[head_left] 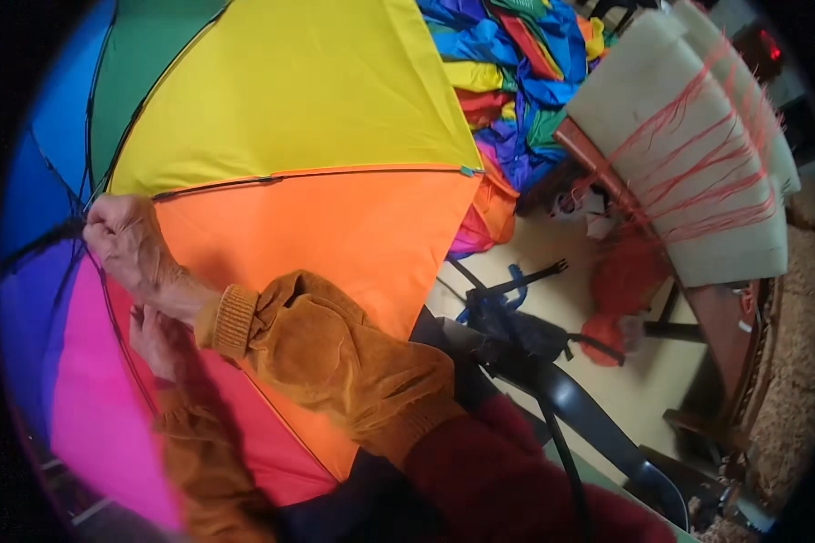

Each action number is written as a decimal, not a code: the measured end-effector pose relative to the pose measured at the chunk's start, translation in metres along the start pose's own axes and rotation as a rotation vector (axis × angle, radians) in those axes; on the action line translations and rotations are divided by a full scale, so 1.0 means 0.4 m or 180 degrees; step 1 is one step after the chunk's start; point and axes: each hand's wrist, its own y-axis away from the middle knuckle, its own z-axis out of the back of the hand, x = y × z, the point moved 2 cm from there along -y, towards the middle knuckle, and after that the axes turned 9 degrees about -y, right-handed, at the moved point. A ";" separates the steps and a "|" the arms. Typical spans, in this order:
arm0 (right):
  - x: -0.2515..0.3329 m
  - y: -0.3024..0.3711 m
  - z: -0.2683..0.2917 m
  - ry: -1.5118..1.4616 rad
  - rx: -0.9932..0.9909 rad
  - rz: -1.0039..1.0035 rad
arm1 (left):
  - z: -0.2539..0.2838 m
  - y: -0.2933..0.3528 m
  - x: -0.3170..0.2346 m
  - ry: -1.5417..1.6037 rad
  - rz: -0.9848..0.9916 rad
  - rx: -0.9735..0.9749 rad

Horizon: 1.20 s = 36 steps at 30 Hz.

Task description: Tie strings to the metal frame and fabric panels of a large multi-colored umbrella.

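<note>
The umbrella [326, 231] is spread open across the left and centre of the frame, its ribs [213, 188] running together at the left. The right hand [129, 242] is there, at the left of the frame, fingers curled closed on the umbrella where the ribs meet; which part lies inside the fist is hidden. Its knuckles face up and to the left, and the wrist is roughly straight. The right forearm, in a brown sleeve [312, 353], slants in from the lower right across the orange panel.

The left hand [157, 344] is just below, partly covered by the right wrist, in front of the pink and red panels. Its fingers point up; how far they are closed, and on what, cannot be told. The left forearm, in a brown sleeve too, rises from the lower edge, left of centre, more steeply than the right.

A dark shaft [38, 242] runs from beside the right fist toward the left rim. Bright cloth [507, 86] is heaped at the top, right of centre, near pale blocks [679, 145] strung with pink threads [670, 113].
</note>
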 end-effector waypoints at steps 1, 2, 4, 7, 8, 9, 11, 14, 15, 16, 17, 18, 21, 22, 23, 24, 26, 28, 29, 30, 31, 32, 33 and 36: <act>0.000 -0.011 0.009 -0.0061 -0.0066 0.0040 | 0.032 0.005 -0.026 0.0172 0.0637 -0.0308; -0.003 -0.022 -0.005 -0.0093 -0.0141 0.0114 | 0.082 0.001 -0.069 0.0328 0.1240 -0.0699; -0.017 -0.023 0.052 0.0117 -0.0299 0.0229 | -0.012 0.163 -0.284 0.0053 0.0746 -0.0564; 0.002 -0.020 0.072 0.0147 -0.0605 -0.0058 | -0.160 0.250 -0.513 0.0635 0.0100 0.0506; 0.019 -0.028 0.005 -0.0076 -0.0477 -0.0004 | -0.239 0.307 -0.657 0.0305 -0.1680 0.1319; 0.005 -0.012 0.055 0.0084 -0.0424 -0.0197 | -0.376 0.388 -0.733 0.0133 -0.3319 0.2308; -0.002 0.004 0.094 0.0248 -0.0314 -0.0538 | -0.471 0.493 -0.792 0.0537 -0.1979 0.4284; -0.018 0.034 0.157 0.0127 -0.0436 -0.0478 | -0.544 0.505 -0.782 0.0396 -0.3130 0.4659; -0.007 0.040 0.174 0.0070 -0.0461 -0.0424 | -0.556 0.516 -0.776 0.0443 -0.3301 0.4780; -0.002 0.048 0.193 0.0029 -0.0491 -0.0379 | -0.568 0.527 -0.777 0.0514 -0.3464 0.4900; -0.001 0.061 0.204 -0.0022 -0.0514 -0.0348 | -0.576 0.537 -0.785 0.0575 -0.3512 0.4979; -0.003 0.075 0.215 -0.0058 -0.0539 -0.0326 | -0.585 0.543 -0.794 0.0781 -0.3507 0.4984; -0.030 0.125 0.230 -0.0169 -0.0509 -0.0316 | -0.607 0.573 -0.824 0.1260 -0.3506 0.4951; -0.042 0.139 0.217 -0.0241 -0.0436 -0.0316 | -0.615 0.600 -0.855 0.1333 -0.3438 0.4714; -0.053 0.151 0.201 -0.0315 -0.0353 -0.0325 | -0.620 0.625 -0.888 0.1404 -0.3365 0.4465; -0.065 0.164 0.221 -0.0302 -0.0342 -0.0322 | -0.621 0.647 -0.909 0.1583 -0.3270 0.4276; -0.088 0.190 0.247 -0.0319 -0.0269 -0.0338 | -0.605 0.668 -0.939 0.1642 -0.3305 0.4229; -0.123 0.201 0.232 -0.0437 -0.0127 -0.0382 | -0.576 0.665 -0.953 0.1432 -0.3305 0.4059; -0.144 0.208 0.215 -0.0525 -0.0025 -0.0427 | -0.567 0.661 -0.953 0.1437 -0.3335 0.4001; -0.149 0.203 0.206 -0.0583 0.0066 -0.0446 | -0.552 0.665 -0.961 0.1400 -0.3348 0.3944; -0.158 0.200 0.191 -0.0656 0.0176 -0.0484 | -0.537 0.667 -0.966 0.1344 -0.3353 0.3861; -0.170 0.201 0.170 -0.0742 0.0303 -0.0542 | -0.521 0.668 -0.970 0.1273 -0.3350 0.3754; -0.180 0.195 0.162 -0.0825 0.0461 -0.0621 | -0.512 0.684 -0.969 0.1273 -0.3392 0.3630; -0.213 0.198 0.111 -0.1133 0.1027 -0.0966 | -0.496 0.756 -0.971 0.2096 -0.3128 0.3904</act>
